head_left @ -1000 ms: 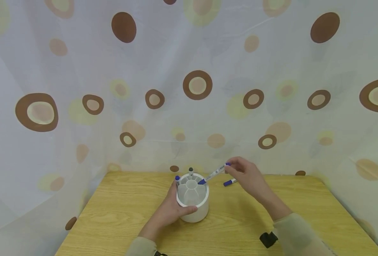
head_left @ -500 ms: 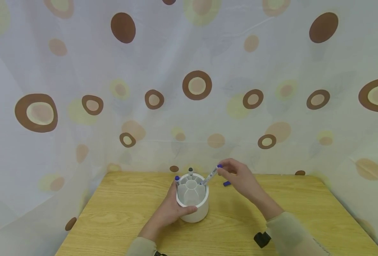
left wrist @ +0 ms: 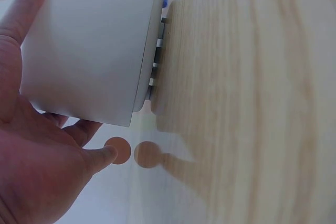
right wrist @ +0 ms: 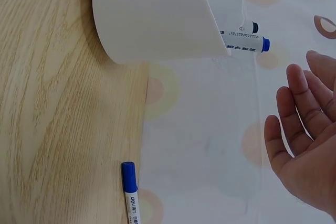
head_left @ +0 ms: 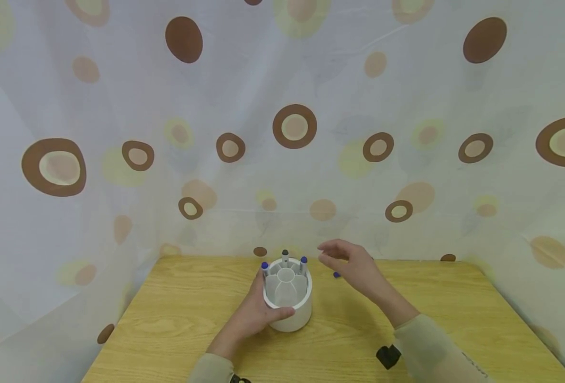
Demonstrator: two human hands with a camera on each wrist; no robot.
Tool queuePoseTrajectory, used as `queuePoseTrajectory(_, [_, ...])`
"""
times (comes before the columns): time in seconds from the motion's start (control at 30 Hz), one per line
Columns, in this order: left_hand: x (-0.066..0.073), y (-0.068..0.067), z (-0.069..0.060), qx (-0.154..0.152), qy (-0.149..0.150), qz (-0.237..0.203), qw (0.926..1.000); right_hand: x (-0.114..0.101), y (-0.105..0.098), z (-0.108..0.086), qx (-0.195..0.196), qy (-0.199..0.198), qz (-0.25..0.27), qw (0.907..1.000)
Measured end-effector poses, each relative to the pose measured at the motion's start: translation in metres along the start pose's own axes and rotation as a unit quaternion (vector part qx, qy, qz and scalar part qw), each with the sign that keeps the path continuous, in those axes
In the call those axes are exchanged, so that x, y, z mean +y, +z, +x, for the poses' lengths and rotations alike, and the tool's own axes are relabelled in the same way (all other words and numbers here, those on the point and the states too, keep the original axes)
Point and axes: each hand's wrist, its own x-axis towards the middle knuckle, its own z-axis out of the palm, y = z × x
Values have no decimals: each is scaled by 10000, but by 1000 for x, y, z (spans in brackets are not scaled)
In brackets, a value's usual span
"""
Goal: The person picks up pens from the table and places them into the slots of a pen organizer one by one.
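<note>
A white round pen holder (head_left: 289, 318) with inner compartments stands on the table; three markers are upright in it: a blue-capped one (head_left: 265, 268) at left, a black-capped one (head_left: 285, 259) at the back, another blue-capped one (head_left: 303, 265) at right. My left hand (head_left: 255, 314) grips the holder's left side, thumb across its front. Just right of the holder, my right hand (head_left: 356, 268) is in the air with parted, slightly bent fingers and nothing between them. In the right wrist view, a blue-capped marker (right wrist: 130, 192) lies on the table; my right hand mostly covers it in the head view.
The wooden table (head_left: 177, 314) extends to both sides of the holder. Behind it hangs a pale curtain (head_left: 339, 181) with brown and yellow rounds. A black device (head_left: 388, 356) sits at my right sleeve.
The marker that my right hand held went down into the holder's right side and was let go. My right hand moved left, its fingers now parted. My left hand stayed on the holder.
</note>
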Motion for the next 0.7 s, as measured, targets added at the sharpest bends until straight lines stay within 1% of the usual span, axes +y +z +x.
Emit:
queuePoseTrajectory(0.17, [1,0,-1,18,-27,0,10000,8,-4,2,40,-20,-78,10000])
queuePoseTrajectory(0.27, [3,0,-1,38,-70,-32,10000,17,-7,3,113,-3,-146,9998])
queuePoseTrajectory(0.37, [3,0,-1,51,-19,-58,10000,28,-11,4,133,67,-219,9996])
queuePoseTrajectory(0.43, [3,0,-1,54,19,-69,10000,35,-13,5,117,108,-315,9994])
queuePoseTrajectory(0.6, [1,0,0,29,67,-50,10000,53,-20,5,44,10,-588,9983])
queuePoseTrajectory(0.7, [0,0,0,-20,65,-36,10000,64,-24,5,-9,-8,-652,9979])
